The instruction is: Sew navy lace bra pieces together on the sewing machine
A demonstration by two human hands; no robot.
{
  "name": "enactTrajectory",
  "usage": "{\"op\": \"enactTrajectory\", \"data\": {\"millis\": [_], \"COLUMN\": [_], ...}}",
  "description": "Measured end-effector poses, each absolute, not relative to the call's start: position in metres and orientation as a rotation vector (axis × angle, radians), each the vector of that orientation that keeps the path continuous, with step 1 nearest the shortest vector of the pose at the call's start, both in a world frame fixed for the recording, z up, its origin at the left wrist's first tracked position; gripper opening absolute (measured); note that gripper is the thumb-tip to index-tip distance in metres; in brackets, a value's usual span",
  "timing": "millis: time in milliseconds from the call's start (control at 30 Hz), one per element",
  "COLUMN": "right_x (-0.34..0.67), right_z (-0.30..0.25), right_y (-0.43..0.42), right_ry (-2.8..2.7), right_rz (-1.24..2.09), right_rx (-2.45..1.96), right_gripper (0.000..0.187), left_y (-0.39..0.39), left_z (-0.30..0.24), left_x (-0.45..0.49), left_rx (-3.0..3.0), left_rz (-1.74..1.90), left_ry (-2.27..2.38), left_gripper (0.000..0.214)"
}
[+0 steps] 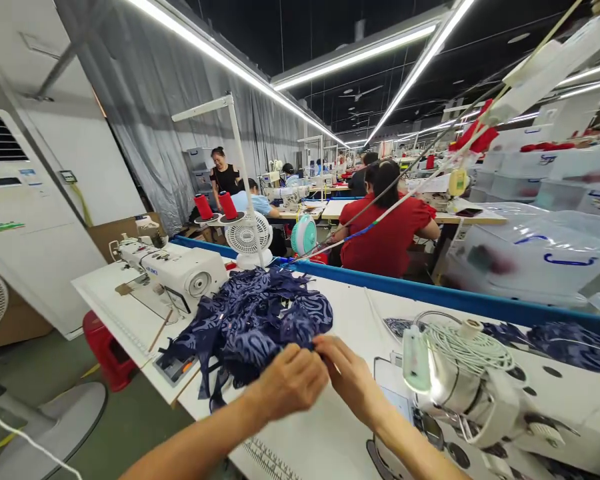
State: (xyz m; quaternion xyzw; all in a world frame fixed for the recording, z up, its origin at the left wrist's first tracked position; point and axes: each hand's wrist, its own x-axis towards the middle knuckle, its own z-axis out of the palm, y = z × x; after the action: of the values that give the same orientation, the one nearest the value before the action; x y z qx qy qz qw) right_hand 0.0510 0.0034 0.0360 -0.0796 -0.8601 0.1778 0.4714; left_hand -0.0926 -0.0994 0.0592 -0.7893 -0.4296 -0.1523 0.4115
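Left hand point(291, 381) closed, fingers pinching edge of navy patterned fabric pile point(250, 325). Right hand point(347, 373) closed too, fingertips meeting left hand's at same fabric edge. Pile sits on white worktable point(350, 313), just ahead of both hands. Sewing machine point(480, 393) with lit lamp just right of right hand. Second sewing machine point(173, 267) left of pile, touching it. Two red thread cones point(215, 205) and small white fan point(249, 239) behind. Person in red shirt point(387, 230) seated beyond blue table edge.

Left hand point(291, 381) and right hand point(349, 375) fingertip to fingertip, both pinched
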Motion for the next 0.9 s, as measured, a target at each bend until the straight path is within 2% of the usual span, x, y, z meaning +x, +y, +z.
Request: {"op": "enactTrajectory", "data": {"millis": [100, 200, 433, 533, 600, 700, 900], "right_x": [0.105, 0.153, 0.231, 0.234, 0.226, 0.214, 0.226], "right_z": [0.006, -0.006, 0.001, -0.004, -0.009, -0.013, -0.005], "right_y": [-0.003, -0.021, -0.046, -0.038, -0.031, -0.028, -0.05], "right_ry": [-2.406, -2.473, -2.466, -2.507, -2.526, -2.527, -2.584], "right_rz": [0.249, 0.072, -0.064, -0.18, -0.22, -0.225, -0.097], "right_rx": [-0.201, -0.309, -0.887, -0.92, -0.93, -0.947, -0.834], "right_gripper": [0.03, 0.028, 0.026, 0.027, 0.036, 0.045, 0.021], "left_y": [-0.099, -0.102, -0.096, -0.091, -0.089, -0.087, -0.081], "left_z": [0.009, -0.02, -0.003, 0.005, 0.004, -0.002, -0.006], "left_x": [-0.038, 0.007, 0.027, 0.014, 0.004, -0.006, -0.007], "left_rx": [-2.057, -2.145, -2.436, -2.585, -2.659, -2.732, -2.857], "left_rz": [-0.474, -0.549, -0.459, -0.479, -0.504, -0.498, -0.532], "left_ry": [-1.238, -1.389, -1.565, -1.458, -1.36, -1.372, -1.412], "left_gripper": [0.023, 0.024, 0.007, 0.022, 0.031, 0.033, 0.041]}}
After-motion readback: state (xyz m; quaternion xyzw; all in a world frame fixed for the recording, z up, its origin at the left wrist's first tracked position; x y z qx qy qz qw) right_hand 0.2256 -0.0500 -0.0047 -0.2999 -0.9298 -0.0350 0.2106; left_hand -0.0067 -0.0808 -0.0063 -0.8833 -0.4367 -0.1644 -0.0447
